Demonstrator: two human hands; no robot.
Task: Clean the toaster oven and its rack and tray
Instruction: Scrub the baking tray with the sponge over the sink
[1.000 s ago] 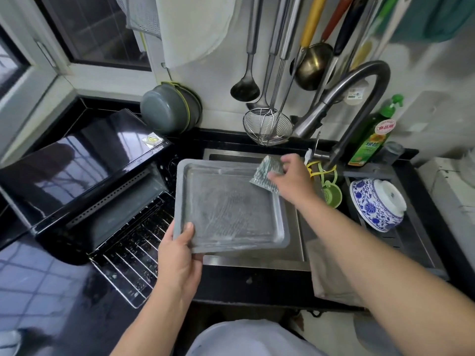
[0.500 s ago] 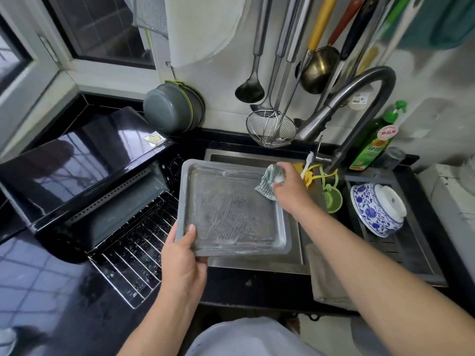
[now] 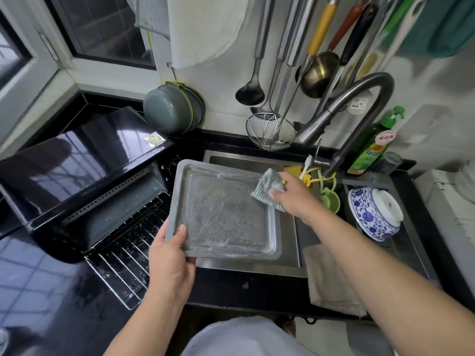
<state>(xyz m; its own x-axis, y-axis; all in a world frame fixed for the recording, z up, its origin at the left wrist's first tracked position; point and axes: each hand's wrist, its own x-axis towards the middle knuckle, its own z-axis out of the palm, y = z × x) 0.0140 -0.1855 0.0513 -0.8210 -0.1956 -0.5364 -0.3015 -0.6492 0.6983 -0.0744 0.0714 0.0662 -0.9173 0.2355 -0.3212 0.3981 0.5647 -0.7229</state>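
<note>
Two hands busy | left (image 3: 171, 263) grips soapy tray (image 3: 223, 211) over sink (image 3: 290, 253) | right (image 3: 295, 195) pinches scrub pad (image 3: 267, 191) | black counter (image 3: 38, 291)

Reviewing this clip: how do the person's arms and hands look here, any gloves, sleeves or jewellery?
Both forearms are bare, with no sleeves in view. The left hand and right hand wear no gloves, and no rings, watch or bracelets show. A light grey garment appears at the bottom edge.

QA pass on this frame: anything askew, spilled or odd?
Mostly normal. The wire oven rack juts out of the open black toaster oven, past the counter edge. The soapy grey baking tray is held tilted over the sink.
</note>
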